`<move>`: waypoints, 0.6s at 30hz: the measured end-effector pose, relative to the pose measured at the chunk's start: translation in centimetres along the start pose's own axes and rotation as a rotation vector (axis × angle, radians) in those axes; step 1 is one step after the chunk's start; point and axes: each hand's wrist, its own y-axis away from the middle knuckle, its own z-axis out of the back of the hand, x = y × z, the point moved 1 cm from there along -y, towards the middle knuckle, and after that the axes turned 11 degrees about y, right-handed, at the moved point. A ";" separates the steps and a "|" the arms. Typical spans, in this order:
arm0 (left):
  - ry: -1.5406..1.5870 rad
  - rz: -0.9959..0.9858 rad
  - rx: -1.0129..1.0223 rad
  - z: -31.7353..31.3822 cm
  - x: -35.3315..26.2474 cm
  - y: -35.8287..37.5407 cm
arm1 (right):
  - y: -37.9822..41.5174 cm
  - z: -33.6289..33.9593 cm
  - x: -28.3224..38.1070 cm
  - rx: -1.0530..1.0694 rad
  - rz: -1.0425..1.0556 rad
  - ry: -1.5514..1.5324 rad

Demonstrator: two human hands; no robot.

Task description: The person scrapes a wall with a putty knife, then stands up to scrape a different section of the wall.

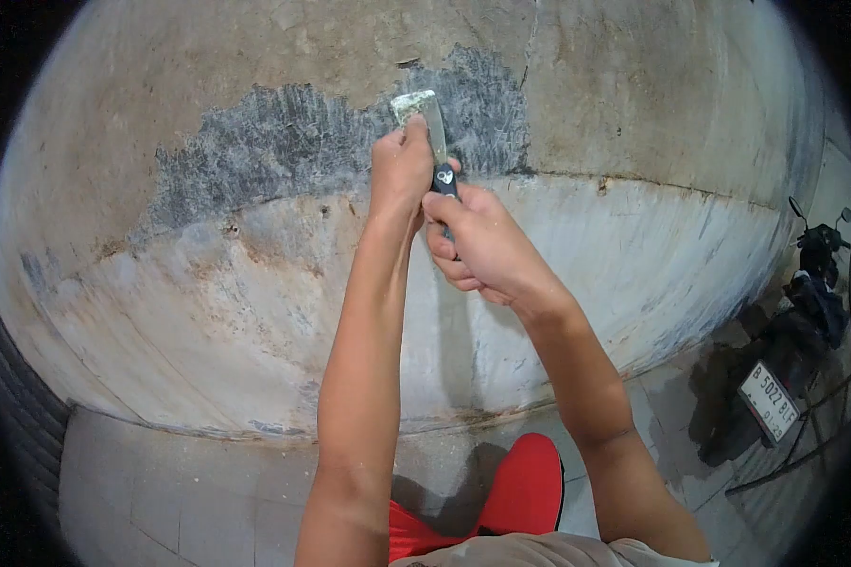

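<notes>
A paint scraper (438, 135) with a wide, whitish-smeared metal blade and a dark handle lies against the wall (633, 104), its blade end upward. My right hand (482, 238) is wrapped round the handle. My left hand (402, 172) is closed at the blade, with a digit pressed on the blade's face and the other fingers curled. Around the blade spreads a dark grey bare patch (274, 137) with ragged edges, bordered by the brownish coating. Part of the handle is hidden by my fingers.
Below the patch, a ledge line divides the wall from a stained white lower band (577, 274). A parked motorbike (813, 283) with a number plate stands at the right. Grey floor tiles (189, 491) and red footwear (528, 482) show below. A dark ribbed surface (19, 406) is at the left.
</notes>
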 end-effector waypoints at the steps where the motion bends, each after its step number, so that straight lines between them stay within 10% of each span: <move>1: 0.038 0.037 -0.018 -0.2 -0.3 0.0 | -0.3 0.1 0.5 0.001 0.004 0.002; 18: 0.015 0.021 -0.027 0.7 -1.6 0.7 | 0.1 -1.1 1.0 0.001 0.017 0.060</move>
